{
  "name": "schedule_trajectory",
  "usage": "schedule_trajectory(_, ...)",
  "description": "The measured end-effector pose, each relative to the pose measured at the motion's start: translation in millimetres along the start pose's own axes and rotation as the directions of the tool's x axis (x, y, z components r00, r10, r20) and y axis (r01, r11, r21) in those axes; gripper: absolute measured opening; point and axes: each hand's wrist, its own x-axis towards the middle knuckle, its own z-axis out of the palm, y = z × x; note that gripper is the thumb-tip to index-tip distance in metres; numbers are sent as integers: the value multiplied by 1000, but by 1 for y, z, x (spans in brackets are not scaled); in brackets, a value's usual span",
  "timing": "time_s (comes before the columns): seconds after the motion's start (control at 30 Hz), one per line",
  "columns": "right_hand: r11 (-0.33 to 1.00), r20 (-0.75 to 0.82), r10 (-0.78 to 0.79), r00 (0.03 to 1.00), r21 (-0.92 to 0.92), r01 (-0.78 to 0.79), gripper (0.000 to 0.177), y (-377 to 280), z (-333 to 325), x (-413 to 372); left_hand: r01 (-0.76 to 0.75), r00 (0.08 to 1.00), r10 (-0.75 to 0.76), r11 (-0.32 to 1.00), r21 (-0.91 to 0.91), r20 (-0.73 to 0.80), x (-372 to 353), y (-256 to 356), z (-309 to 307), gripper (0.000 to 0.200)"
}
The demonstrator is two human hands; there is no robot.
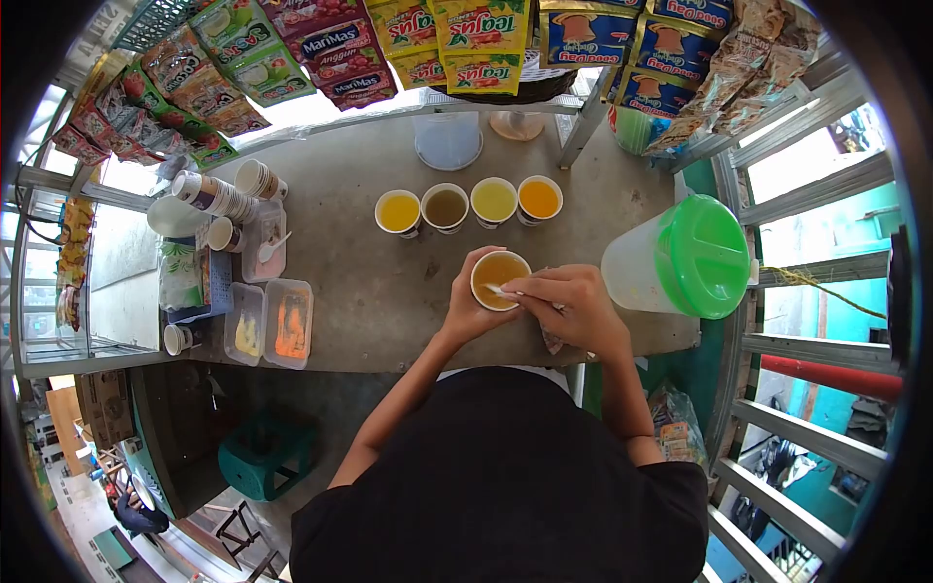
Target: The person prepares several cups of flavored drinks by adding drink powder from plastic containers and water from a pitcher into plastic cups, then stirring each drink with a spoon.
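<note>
Cup (501,267) of amber drink is sitting in the left hand (470,303), fingers wrapped around it. The right hand (575,303) is pinching a white spoon (498,290) dipped inside.

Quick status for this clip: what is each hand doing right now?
Left hand: closed around a paper cup of amber drink.
Right hand: fingers pinching a white spoon dipped in that cup.
</note>
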Motion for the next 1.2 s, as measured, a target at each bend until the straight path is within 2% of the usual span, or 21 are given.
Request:
schedule_trajectory(0.07, 999, 22, -23, 999, 23, 22, 13, 3, -5, 0, 20, 1000, -20, 1000, -8, 9, -1, 1, 0, 75)
schedule_trajectory(0.13, 992, -28, 1, 1000, -125, -4, 16, 4, -8, 2, 22, 1000, -22, 1000, 2, -19, -1, 5, 3, 75)
schedule_trajectory(0.23, 987, -50, 14, 999, -159, -22, 13, -2, -5, 5, -6, 1000, 6, 1000, 20, -18, 0, 4, 3, 75)
schedule_trajectory(0.27, 987, -49, 13, 999, -158, -21, 13, -2, -4, 5, -6, 1000, 6, 1000, 21, -19, 0, 3, 2, 75)
schedule_trajectory(0.33, 996, 2, -71, 997, -45, 71, 12, 1, -2, 2, -3, 1000, 3, 1000, 17, -4, 0, 1, 1, 74)
schedule_trajectory(0.43, 999, 52, -39, 998, 14, 38, 13, 5, -8, 0, 27, 1000, -27, 1000, -2, 11, 0, 2, 1, 75)
schedule_trajectory(0.47, 999, 52, -40, 998, 15, 39, 13, 4, -10, 1, 26, 1000, -26, 1000, -2, 10, 0, 4, 2, 75)
schedule_trajectory(0.53, 989, 15, 28, 999, -147, -26, 16, 1, -15, 5, -13, 1000, 14, 998, 58, -19, 0, 7, 4, 75)
schedule_trajectory(0.57, 989, 14, 29, 999, -148, -27, 16, 1, -13, 5, -13, 1000, 14, 998, 57, -17, 0, 7, 5, 75)
schedule_trajectory(0.63, 991, -63, -3, 998, -133, -5, 15, 1, -6, 6, -34, 999, 35, 999, 42, -15, 1, 6, 5, 74)
schedule_trajectory(0.67, 991, -62, -4, 998, -131, -4, 15, 0, -5, 5, -34, 999, 35, 998, 44, -16, 1, 7, 4, 74)
schedule_trajectory(0.73, 998, -12, -59, 998, -18, 59, 12, -1, -4, 4, -37, 999, 37, 999, 30, 3, 2, 8, 2, 73)
schedule_trajectory(0.83, 998, 14, -39, 999, 41, 39, 12, 5, -9, 2, -2, 1000, 2, 1000, -11, 8, 1, 6, 1, 73)
schedule_trajectory(0.87, 998, 14, -40, 999, 43, 40, 12, 5, -10, 4, -2, 1000, 2, 1000, -9, 7, 0, 7, 2, 73)
schedule_trajectory(0.93, 995, -52, -20, 998, -99, 15, 12, 4, -12, 6, -12, 1000, 14, 998, 54, -25, 0, 10, 5, 74)
schedule_trajectory(1.03, 991, -80, -53, 995, -131, 42, 12, 5, -3, 5, -24, 999, 25, 999, 43, -27, 0, 7, 5, 74)
schedule_trajectory(1.07, 991, -80, -54, 995, -130, 43, 12, 4, -3, 4, -25, 999, 26, 999, 44, -28, 0, 6, 4, 74)
schedule_trajectory(1.13, 995, -81, -102, 991, -7, 102, 16, 0, -6, 4, -2, 1000, 2, 1000, -21, -12, 0, 8, 3, 74)
schedule_trajectory(1.2, 997, -118, -82, 990, -1, 83, 16, -7, -16, 4, -3, 1000, 3, 1000, 9, -19, -1, 7, 2, 74)
